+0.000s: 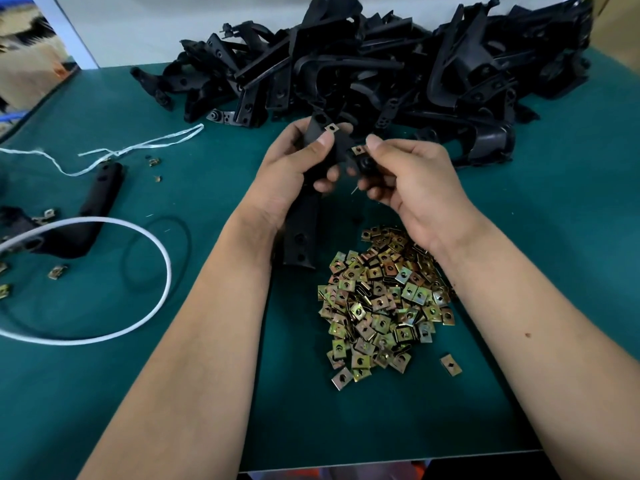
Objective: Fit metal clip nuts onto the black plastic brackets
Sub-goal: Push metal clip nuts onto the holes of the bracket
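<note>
Green mat (pixel 519 306) by a white wall; one bracket (pixel 304 216) is gripped by left hand (pixel 294 164), one clip nut (pixel 358 149) pinched by right hand (pixel 412 178); bracket heap (pixel 363 71) and nut pile (pixel 384 303) uncounted.

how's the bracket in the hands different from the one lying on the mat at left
The held bracket is lifted and gripped by the left hand and right hand; the bracket at left lies flat, untouched. The held one shows clip nuts at its top end. Both are black plastic.
</note>
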{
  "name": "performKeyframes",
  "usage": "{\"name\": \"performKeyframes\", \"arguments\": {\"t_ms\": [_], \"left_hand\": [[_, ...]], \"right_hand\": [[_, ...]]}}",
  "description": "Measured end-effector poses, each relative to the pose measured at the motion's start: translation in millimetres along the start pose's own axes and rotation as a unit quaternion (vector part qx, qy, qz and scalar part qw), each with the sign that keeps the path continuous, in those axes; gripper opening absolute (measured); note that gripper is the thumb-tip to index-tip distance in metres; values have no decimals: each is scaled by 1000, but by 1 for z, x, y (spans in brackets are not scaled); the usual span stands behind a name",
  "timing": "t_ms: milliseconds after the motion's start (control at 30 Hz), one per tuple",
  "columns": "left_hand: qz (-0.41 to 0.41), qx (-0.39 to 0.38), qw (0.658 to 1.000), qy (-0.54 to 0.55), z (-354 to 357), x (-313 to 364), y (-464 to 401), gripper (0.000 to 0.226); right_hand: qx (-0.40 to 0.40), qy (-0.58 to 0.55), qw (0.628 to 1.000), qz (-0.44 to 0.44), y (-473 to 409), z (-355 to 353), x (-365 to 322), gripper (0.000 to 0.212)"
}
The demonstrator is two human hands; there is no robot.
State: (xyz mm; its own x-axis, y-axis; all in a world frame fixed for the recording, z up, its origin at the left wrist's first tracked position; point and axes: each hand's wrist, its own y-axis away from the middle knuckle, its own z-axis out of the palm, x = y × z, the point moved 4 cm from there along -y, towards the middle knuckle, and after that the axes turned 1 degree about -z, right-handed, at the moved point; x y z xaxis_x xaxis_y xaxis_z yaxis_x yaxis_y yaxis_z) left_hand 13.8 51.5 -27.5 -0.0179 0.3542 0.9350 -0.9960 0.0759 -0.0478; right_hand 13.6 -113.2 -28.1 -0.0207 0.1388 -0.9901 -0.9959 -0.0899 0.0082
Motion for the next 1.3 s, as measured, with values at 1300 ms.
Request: {"name": "performKeyframes", "arguments": {"t_ms": [1300], "left_hand": [[-20, 120, 986, -112, 25, 11, 8, 9]], "right_hand": [[-17, 174, 981, -86, -4, -5, -8, 15]]}}
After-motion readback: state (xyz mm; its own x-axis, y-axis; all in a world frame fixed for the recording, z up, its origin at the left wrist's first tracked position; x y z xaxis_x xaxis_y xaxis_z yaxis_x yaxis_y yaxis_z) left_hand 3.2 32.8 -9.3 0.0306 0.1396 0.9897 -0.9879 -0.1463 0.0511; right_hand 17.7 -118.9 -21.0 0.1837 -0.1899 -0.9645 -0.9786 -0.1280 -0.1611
